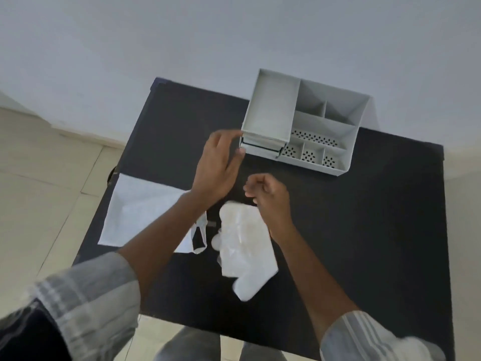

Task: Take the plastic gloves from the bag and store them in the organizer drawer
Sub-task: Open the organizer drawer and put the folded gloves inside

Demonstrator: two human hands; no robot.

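A pile of clear plastic gloves (244, 246) lies on the black table (364, 230), near its front middle. The white bag (140, 212) lies flat to the left, partly under my left forearm. The grey organizer (307, 126) stands at the table's back; its drawer front (261, 147) faces me at its lower left. My left hand (218, 165) is open, fingertips at the drawer's left corner. My right hand (270, 196) hovers just above the gloves, fingers curled loosely, and I see nothing in it.
The organizer's open top has several compartments, some with perforated floors. The table's left edge drops to a tiled floor (39, 191). A pale wall (234, 35) stands behind. My legs (197, 345) show below the table's front edge.
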